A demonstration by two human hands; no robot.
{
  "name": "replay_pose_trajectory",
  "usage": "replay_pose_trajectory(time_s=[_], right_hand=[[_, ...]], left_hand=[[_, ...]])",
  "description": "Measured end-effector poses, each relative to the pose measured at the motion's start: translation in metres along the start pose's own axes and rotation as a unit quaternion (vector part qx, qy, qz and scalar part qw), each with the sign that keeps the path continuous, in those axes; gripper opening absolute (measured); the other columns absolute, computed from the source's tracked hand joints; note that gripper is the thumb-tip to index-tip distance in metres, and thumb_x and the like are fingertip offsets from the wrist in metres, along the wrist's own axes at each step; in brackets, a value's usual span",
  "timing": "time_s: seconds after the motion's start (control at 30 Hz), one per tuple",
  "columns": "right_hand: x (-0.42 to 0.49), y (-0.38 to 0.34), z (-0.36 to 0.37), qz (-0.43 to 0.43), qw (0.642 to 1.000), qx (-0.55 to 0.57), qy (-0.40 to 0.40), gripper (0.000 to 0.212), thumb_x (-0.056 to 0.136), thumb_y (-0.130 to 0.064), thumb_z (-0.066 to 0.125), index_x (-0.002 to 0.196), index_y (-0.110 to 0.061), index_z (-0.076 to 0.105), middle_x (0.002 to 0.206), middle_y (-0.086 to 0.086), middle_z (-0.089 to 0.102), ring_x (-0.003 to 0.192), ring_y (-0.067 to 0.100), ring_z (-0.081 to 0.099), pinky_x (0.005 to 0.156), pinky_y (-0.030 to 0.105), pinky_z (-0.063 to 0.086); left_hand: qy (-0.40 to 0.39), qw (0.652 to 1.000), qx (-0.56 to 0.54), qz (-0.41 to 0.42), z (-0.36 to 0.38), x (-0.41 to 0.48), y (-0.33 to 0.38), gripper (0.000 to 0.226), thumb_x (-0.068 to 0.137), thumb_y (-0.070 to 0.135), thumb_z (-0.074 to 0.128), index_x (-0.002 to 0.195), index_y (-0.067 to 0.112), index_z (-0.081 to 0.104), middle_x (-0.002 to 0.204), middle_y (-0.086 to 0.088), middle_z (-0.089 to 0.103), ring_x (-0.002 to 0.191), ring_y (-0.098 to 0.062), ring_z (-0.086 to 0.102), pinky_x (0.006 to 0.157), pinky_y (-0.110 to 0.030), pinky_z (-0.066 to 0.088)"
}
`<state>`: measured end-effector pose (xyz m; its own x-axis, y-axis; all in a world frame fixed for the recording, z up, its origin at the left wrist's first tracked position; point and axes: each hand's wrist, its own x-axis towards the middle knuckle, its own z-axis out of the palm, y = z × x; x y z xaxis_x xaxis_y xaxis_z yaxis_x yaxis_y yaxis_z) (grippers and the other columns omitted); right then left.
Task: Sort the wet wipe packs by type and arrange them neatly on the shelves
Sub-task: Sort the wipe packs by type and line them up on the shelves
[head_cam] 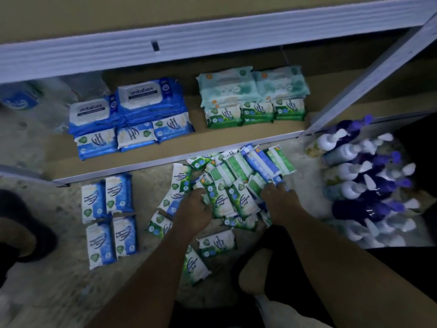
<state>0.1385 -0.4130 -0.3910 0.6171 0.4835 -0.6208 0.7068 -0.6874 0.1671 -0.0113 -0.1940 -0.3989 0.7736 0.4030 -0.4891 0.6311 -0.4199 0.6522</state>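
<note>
Wet wipe packs (231, 185) lie in a loose heap on the floor in front of me, just below the front edge of the shelf (212, 136), and both my hands are in that heap.

At the far left end of the shelf sits a blurred blue package (19, 98), too dim to read. Lower down on the floor, four loose blue packs (108, 218) lie flat in a two-by-two block, apart from the heap. On the shelf above them, large blue packs (132, 105) are stacked side by side at the back, with a row of small blue packs (132, 138), three across, touching them in front. Further right on the same shelf, large teal packs (253, 84) are stacked at the back, and three small green packs (255, 112) line up in front of them.

My left hand (194, 209) rests on the left side of the heap, fingers curled down among the green packs. I cannot tell whether it grips one. My right hand (276, 197) is on the right side of the heap. Its fingertips are on the near end of a long blue pack (260, 162) lying slantwise on top of the green ones, but I cannot tell whether they pinch it or only press it.

Right of the heap, pump bottles (343, 172) with white and purple tops crowd together on the floor, beside the shelf's upright post (369, 81).
</note>
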Motion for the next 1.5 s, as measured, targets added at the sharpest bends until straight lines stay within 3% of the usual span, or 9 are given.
replay_pose_trajectory(time_s=[0.17,0.4,0.63,0.8,0.93,1.13,1.23,1.37,1.5], right_hand=[[0.004,-0.005,0.014,-0.022,0.997,-0.079,0.013,0.05,0.099,-0.021,0.049,0.146,-0.018,0.031,0.156,0.014,0.024,0.141,0.038,0.028,0.11,0.058,0.032],[0.017,-0.009,0.001,-0.016,0.997,-0.063,-0.045,0.079,0.078,-0.032,0.074,0.143,-0.024,0.031,0.152,0.01,0.029,0.129,0.037,0.047,0.111,0.058,0.025],[0.015,-0.002,-0.017,0.077,0.991,0.104,-0.022,0.045,0.083,-0.024,0.06,0.126,-0.03,0.047,0.117,0.003,0.062,0.108,0.027,0.06,0.098,0.04,0.038],[0.024,0.008,-0.046,0.041,0.947,0.309,-0.075,0.026,0.078,-0.009,0.072,0.101,-0.019,0.063,0.097,0.005,0.06,0.075,0.019,0.056,0.063,0.027,0.044],[0.039,0.009,-0.066,0.04,0.925,0.357,-0.123,0.033,0.077,-0.007,0.079,0.102,-0.023,0.064,0.102,0.004,0.057,0.079,0.02,0.058,0.067,0.032,0.047],[0.056,-0.013,-0.067,0.059,0.852,0.52,0.013,0.058,0.083,-0.007,0.078,0.132,-0.03,0.059,0.116,0.007,0.066,0.089,0.02,0.068,0.072,0.036,0.054],[0.059,-0.037,-0.066,0.075,0.801,0.593,0.037,0.039,0.086,-0.004,0.076,0.119,-0.022,0.067,0.076,0.006,0.066,0.052,0.006,0.059,0.051,0.027,0.05],[0.061,-0.061,-0.062,0.115,0.767,0.63,0.028,0.041,0.087,-0.006,0.076,0.116,-0.03,0.061,0.08,-0.003,0.068,0.072,0.024,0.067,0.068,0.041,0.058],[0.059,-0.075,-0.059,0.133,0.75,0.647,0.028,0.037,0.086,-0.008,0.077,0.116,-0.024,0.06,0.083,-0.006,0.063,0.071,0.006,0.061,0.056,0.019,0.049]], left_hand=[[-0.025,0.999,0.015,-0.019,0.009,0.009,-0.009,0.045,0.091,0.021,0.063,0.135,0.026,0.052,0.12,-0.002,0.06,0.103,-0.023,0.061,0.081,-0.038,0.054],[-0.022,0.999,0.024,-0.026,0.009,0.01,-0.028,0.043,0.088,0.009,0.06,0.131,0.011,0.057,0.126,-0.009,0.059,0.115,-0.025,0.058,0.08,-0.022,0.037],[0.041,0.995,0.027,-0.083,-0.011,-0.004,-0.05,0.044,0.08,0.015,0.058,0.123,0.007,0.065,0.118,-0.017,0.063,0.109,-0.036,0.06,0.086,-0.037,0.048],[0.109,0.984,0.049,-0.132,-0.027,-0.004,-0.07,0.057,0.064,0.02,0.066,0.119,0.006,0.062,0.114,-0.017,0.059,0.106,-0.039,0.056,0.084,-0.042,0.048],[0.071,0.987,0.057,-0.129,-0.031,0.002,-0.075,0.074,0.075,0.03,0.07,0.141,0.007,0.047,0.133,-0.015,0.054,0.122,-0.037,0.052,0.101,-0.046,0.045],[0.065,0.987,0.101,-0.106,-0.031,0.024,-0.078,0.067,0.086,0.038,0.069,0.143,0.01,0.046,0.135,-0.014,0.053,0.121,-0.035,0.051,0.102,-0.041,0.041],[0.084,0.988,0.082,-0.102,-0.029,0.035,-0.082,0.066,0.082,0.038,0.074,0.136,0.009,0.051,0.125,-0.017,0.054,0.112,-0.038,0.053,0.092,-0.043,0.045],[0.102,0.988,0.061,-0.095,-0.021,0.047,-0.098,0.061,0.071,0.039,0.08,0.12,0.007,0.062,0.111,-0.017,0.063,0.1,-0.038,0.061,0.08,-0.044,0.051],[0.047,0.985,-0.056,-0.154,-0.029,0.044,-0.088,0.039,0.064,0.038,0.083,0.098,0.019,0.077,0.091,-0.003,0.076,0.081,-0.018,0.071,0.071,-0.039,0.06]])
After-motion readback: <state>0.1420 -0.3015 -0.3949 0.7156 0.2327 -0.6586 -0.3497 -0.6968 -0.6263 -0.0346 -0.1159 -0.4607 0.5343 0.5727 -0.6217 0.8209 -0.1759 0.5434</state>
